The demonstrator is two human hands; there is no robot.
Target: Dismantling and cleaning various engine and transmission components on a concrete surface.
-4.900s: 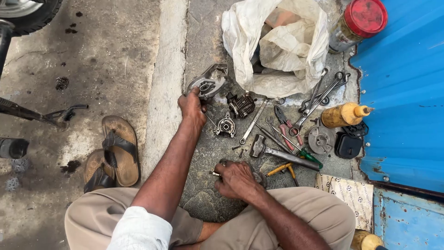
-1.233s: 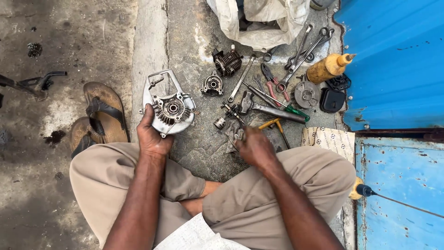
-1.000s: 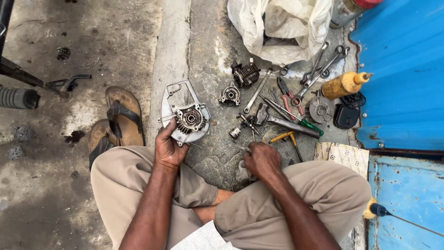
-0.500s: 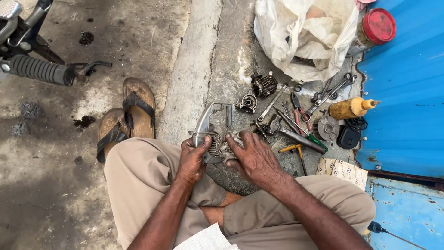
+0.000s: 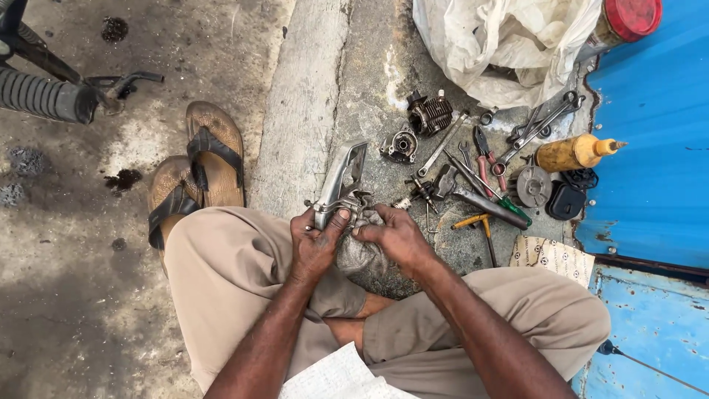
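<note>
- bare cast metal, dull silver and greasy, makes up the engine cover (image 5: pixel 336 185); it is held edge-on just above the lap, lifted clear of the concrete slab (image 5: pixel 369 74), so that its inner side can be reached from the side.
- the left hand (image 5: pixel 316 247) is closed round the lower edge of the engine cover, thumb pressed on its rim, apparently to steady it; this grip is clamped on the casting.
- the right hand (image 5: pixel 395 238) is set just right of the engine cover, fingers curled together against the small fittings at its base; whether anything is pinched there cannot be told.
- a grey rag (image 5: pixel 362 255) is bunched below the engine cover, between both hands, likely as padding over the knees.
- up and to the right of the engine cover, a finned cylinder (image 5: pixel 430 112) and a small round housing (image 5: pixel 399 145) are laid on the slab, within arm's reach.
- further right of the engine cover, spanners (image 5: pixel 538 127), pliers (image 5: pixel 484 151) and a green-handled screwdriver (image 5: pixel 496 199) are spread side by side, apparently so each can be picked out singly.
- an amber squeeze bottle (image 5: pixel 572 153) is laid on its side near a blue metal wall (image 5: pixel 657 148), far right of the engine cover.
- a pair of sandals (image 5: pixel 196 170) is parked left of the engine cover, off the slab.
</note>
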